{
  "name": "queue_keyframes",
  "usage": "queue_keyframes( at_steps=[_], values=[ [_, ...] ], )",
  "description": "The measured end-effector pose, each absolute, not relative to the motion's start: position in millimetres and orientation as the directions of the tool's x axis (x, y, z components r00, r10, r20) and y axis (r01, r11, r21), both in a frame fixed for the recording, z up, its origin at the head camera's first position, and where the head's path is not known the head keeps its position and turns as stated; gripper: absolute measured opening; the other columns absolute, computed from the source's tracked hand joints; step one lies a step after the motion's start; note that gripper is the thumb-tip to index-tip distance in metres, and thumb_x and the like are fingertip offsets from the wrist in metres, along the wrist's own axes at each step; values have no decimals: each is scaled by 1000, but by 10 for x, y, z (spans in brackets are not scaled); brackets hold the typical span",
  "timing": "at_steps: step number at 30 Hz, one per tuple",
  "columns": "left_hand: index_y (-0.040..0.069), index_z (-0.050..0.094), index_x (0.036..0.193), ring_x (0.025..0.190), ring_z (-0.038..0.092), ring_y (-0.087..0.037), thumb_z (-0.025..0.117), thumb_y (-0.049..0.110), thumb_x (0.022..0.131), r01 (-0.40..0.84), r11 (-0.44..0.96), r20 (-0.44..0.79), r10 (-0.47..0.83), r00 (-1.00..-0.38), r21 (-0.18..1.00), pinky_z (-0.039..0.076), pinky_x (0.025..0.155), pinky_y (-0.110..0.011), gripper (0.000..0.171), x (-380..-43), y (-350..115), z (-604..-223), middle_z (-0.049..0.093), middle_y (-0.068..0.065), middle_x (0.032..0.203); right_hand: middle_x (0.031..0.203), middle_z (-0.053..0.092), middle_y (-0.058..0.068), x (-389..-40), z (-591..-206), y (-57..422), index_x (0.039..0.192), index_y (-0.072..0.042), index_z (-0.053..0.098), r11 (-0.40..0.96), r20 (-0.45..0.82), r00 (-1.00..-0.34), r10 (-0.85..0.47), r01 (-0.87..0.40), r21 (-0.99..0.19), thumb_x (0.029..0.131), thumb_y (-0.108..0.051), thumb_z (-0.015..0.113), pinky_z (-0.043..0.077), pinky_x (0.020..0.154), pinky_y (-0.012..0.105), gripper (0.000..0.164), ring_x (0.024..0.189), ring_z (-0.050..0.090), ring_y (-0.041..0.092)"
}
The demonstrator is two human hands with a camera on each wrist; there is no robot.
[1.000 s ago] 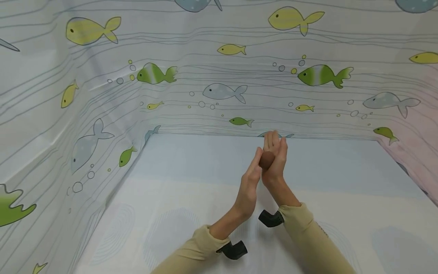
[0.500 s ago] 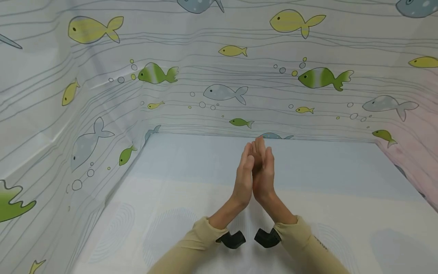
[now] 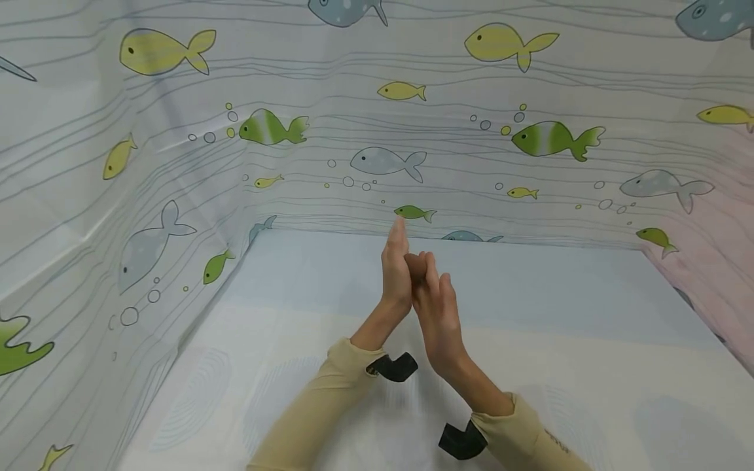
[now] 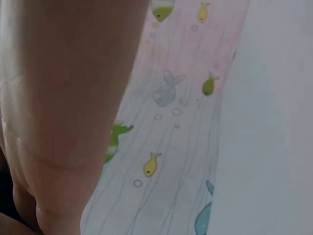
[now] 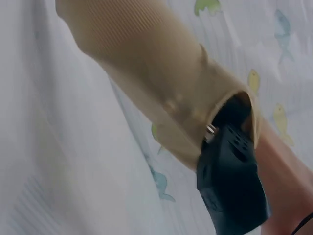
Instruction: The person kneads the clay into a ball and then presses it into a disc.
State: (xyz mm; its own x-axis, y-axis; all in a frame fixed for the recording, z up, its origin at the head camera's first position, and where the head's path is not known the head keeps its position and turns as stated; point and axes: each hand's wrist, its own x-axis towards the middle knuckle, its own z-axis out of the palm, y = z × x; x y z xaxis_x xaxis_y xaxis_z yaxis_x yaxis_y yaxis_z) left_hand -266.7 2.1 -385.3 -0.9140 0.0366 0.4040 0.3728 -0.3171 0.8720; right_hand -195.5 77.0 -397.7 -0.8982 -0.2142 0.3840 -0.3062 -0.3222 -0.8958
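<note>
In the head view a small brown ball (image 3: 415, 265), perhaps of clay, lies between the two palms. My left hand (image 3: 396, 275) stands upright against its left side, fingers straight and pointing up. From the right my right hand (image 3: 442, 324) presses toward it, its fingers extended and sitting lower than the left ones. The palms partly hide the ball. Bare skin (image 4: 68, 98) fills the left side of the left wrist view, and no ball shows there. The right wrist view has the left arm's beige sleeve (image 5: 146, 68), without the ball.
A pale blue and white cloth (image 3: 530, 288) covers the surface below the hands. Fish-printed sheeting (image 3: 330, 98) rises behind and at the left, with pink sheeting (image 3: 713, 255) at the right. Black wrist cameras stick out from both cuffs, the right one (image 3: 462, 441) lower.
The palms have slid past each other: the left hand has moved forward and the right back toward the body. Both hands and the ball have shifted left.
</note>
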Motion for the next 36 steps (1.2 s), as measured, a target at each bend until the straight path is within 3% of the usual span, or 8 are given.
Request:
queue_keyframes(
  at_steps=[7, 14, 18, 19, 21, 25, 26, 36],
  values=[
    [12, 20, 158, 152, 11, -14, 24, 43, 103, 381, -366, 452, 132, -882, 849, 12, 122, -35, 64, -2672, -18, -3900, 13, -1, 165, 166, -2, 9, -1975, -3966, 759, 159, -11, -8, -354, 394, -896, -204, -307, -883, 103, -55, 3, 1, 122, 49, 72, 153, 1, 23],
    [7, 17, 159, 151, 12, -10, 19, 40, 104, 486, -174, 512, 174, -841, 857, 11, 123, -38, 64, -2601, 12, -4022, 16, 3, 165, 166, -1, 5, -2132, -3930, 804, 159, -9, -6, -451, 319, -939, -132, -229, -863, 103, -56, 10, 4, 123, 43, 74, 153, -1, 18],
    [7, 12, 159, 151, 9, -9, 22, 43, 104, 502, -169, 529, 217, -821, 848, 11, 123, -38, 66, -2512, 65, -4098, 12, 3, 165, 167, 0, 2, -2248, -3912, 840, 159, -9, -2, -472, 265, -961, -84, -196, -860, 103, -57, 11, 6, 123, 38, 75, 153, 3, 15],
    [8, 11, 159, 151, 8, -8, 22, 44, 104, 500, -175, 529, 228, -817, 848, 11, 123, -37, 67, -2488, 83, -4118, 11, 3, 165, 164, 17, 9, -2288, -3906, 851, 159, -5, 8, -485, 259, -963, -66, -196, -852, 103, -57, 13, 13, 122, 35, 77, 150, 17, 15],
    [9, 8, 159, 151, 8, -8, 22, 46, 105, 502, -190, 536, 249, -807, 844, 12, 122, -37, 67, -2439, 121, -4141, 10, 3, 165, 163, 20, 6, -2344, -3898, 877, 159, -6, 10, -516, 249, -968, -38, -195, -834, 102, -58, 13, 15, 121, 31, 77, 149, 20, 13],
    [13, 5, 160, 151, 7, -9, 21, 47, 105, 470, -249, 528, 284, -801, 847, 13, 122, -37, 67, -2336, 180, -4149, 8, 3, 165, 165, 15, 4, -2453, -3909, 931, 160, -8, 6, -576, 281, -959, 18, -240, -781, 103, -57, 14, 14, 121, 29, 76, 150, 16, 13],
    [13, 5, 160, 151, 7, -9, 21, 46, 105, 455, -259, 518, 294, -803, 852, 13, 122, -36, 66, -2310, 188, -4140, 8, 3, 165, 167, 0, -2, -2467, -3916, 945, 160, -14, -3, -580, 283, -958, 38, -252, -775, 102, -57, 15, 7, 122, 29, 74, 153, 5, 11],
    [7, -1, 159, 152, 3, -16, 17, 49, 104, 242, -388, 397, 392, -830, 889, 11, 122, -44, 72, -2072, 174, -3985, 0, -3, 166, 167, 1, 1, -2634, -3905, 1083, 160, -13, -2, -549, 351, -924, 149, -373, -748, 102, -53, 22, -2, 122, 31, 74, 153, 1, 14]
  ],
)
